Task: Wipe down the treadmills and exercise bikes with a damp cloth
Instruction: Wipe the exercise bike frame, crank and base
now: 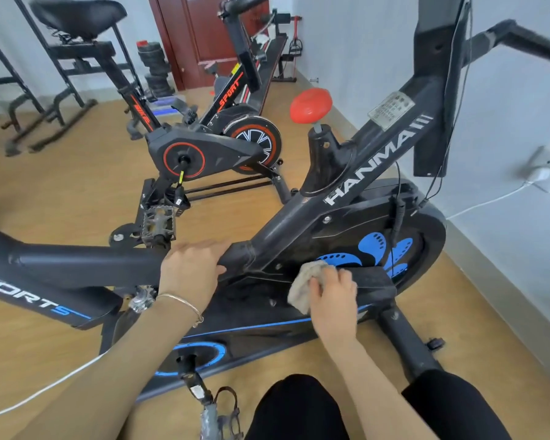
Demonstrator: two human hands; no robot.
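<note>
A black and blue exercise bike (359, 185) marked HANMA fills the near view, its flywheel cover (426, 236) at the right. My left hand (191, 268) grips the frame tube where the seat post tube meets the down tube. My right hand (334, 293) holds a crumpled beige cloth (302, 287) and presses it against the black side cover below the blue leaf pattern. A red knob (310, 104) stands on top of the frame. The near pedal (216, 414) hangs at the bottom edge.
A second black and red exercise bike (204, 147) stands behind on the wooden floor. Weight racks (54, 100) and stacked plates (154, 68) are at the back left, with a red door (200, 36) beyond. A wall socket with a white cable (540, 174) is at right. My knees (302, 408) are below.
</note>
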